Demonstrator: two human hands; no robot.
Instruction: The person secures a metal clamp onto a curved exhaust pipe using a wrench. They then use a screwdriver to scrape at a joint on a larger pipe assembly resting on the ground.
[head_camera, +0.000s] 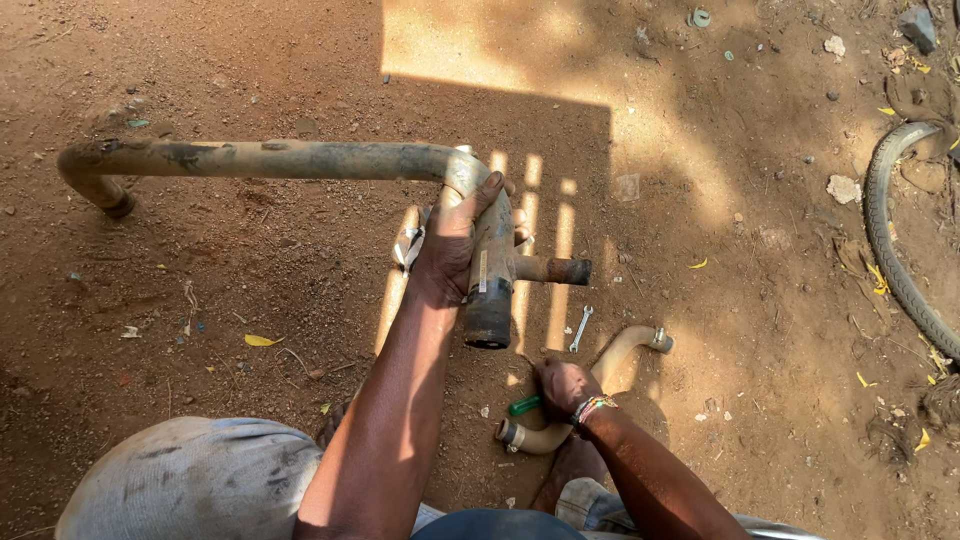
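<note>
The left hand (455, 245) is clenched around the dirty beige bent metal pipe assembly (300, 160), gripping it at the elbow where the long horizontal run turns down into a short vertical section with a dark, blackened open end. The thumb lies across the top of the bend; the fingers (520, 228) wrap round the far side. A short rusty stub (560, 270) projects sideways from the vertical section. The far end of the horizontal run curves down and touches the red-brown dirt ground (250, 290). The assembly is held above the ground in front of the person's knee, which is clad in grey soiled fabric (190, 480).

The right hand (565, 388), with a beaded multicoloured wristband (592, 406), is lowered to the ground and closed over a curved beige hose with metal clamps at both ends (620, 355), just beside a small green-handled tool (524, 405). Whether the fingers fully grasp the hose cannot be determined.

A small silver open-ended spanner (580, 328) lies on the ground between the stub and the hose. A worn bicycle tyre (890, 240) lies well apart at the right edge.
</note>
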